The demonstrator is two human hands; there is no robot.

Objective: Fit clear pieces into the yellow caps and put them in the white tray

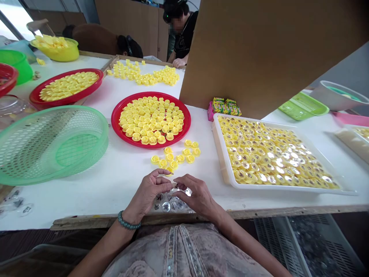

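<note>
My left hand (150, 192), with a green bead bracelet (128, 222) at its wrist, has thumb and fingers closed in a pinch. My right hand (197, 194) meets it fingertip to fingertip, also pinched. Whatever they hold is small and mostly hidden by the fingers. Beneath both hands lie several clear domed discs (166, 207) with dark prints. Just beyond the fingertips, small round yellow plastic pieces (174, 165) are scattered on the white table (121, 196). One yellow piece (170, 172) is right at my left fingertips; whether it is touched I cannot tell.
A red tray (115, 122) of yellow pieces stands ahead. To the right, a white tray (223, 169) holds rows of clear-topped yellow pieces. Left are a green basket (86, 154) and another red tray (34, 98). A cardboard panel (245, 57) rises behind. Two people (188, 34) are across the table.
</note>
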